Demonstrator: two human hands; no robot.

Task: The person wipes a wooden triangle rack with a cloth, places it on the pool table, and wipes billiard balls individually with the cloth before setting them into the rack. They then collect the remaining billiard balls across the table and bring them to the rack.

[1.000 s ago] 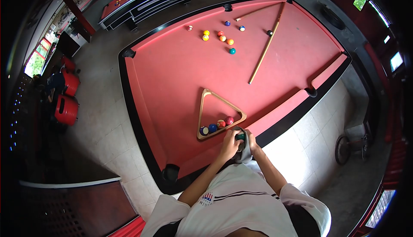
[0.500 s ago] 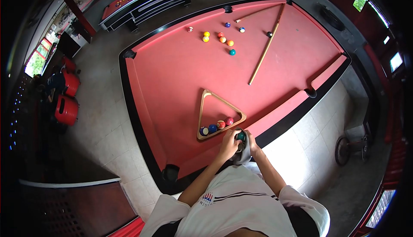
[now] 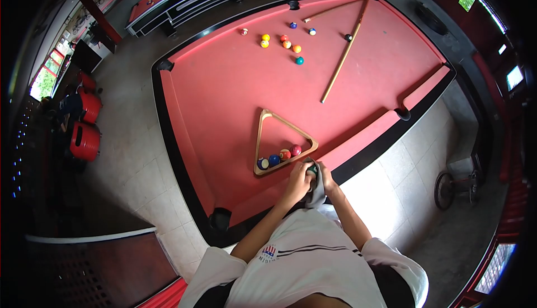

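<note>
Close to my body, over the near rail, my left hand (image 3: 301, 184) is closed around a green billiard ball (image 3: 312, 170), which is mostly covered by fingers and cloth. My right hand (image 3: 328, 181) grips a grey cloth (image 3: 318, 196) that wraps the ball's right side and hangs below it. Just beyond my hands a wooden triangle rack (image 3: 258, 140) lies on the red table (image 3: 224, 101). Along its near side sit a blue-and-white striped ball (image 3: 263, 164), a blue ball (image 3: 274, 160), an orange-red striped ball (image 3: 285, 155) and a dark red ball (image 3: 295, 150).
Farther up the table lie several loose balls, including a green one (image 3: 300, 61) and a black one (image 3: 348, 37). A long cue (image 3: 338, 73) and another stick (image 3: 335, 12) rest there. Red chairs (image 3: 85, 141) stand left; a second pool table (image 3: 196, 0) is behind.
The green ball has turned or sunk deeper into the cloth and shows less. My fingers have shifted around it. The view has tilted slightly; the rack and the other balls stay put.
</note>
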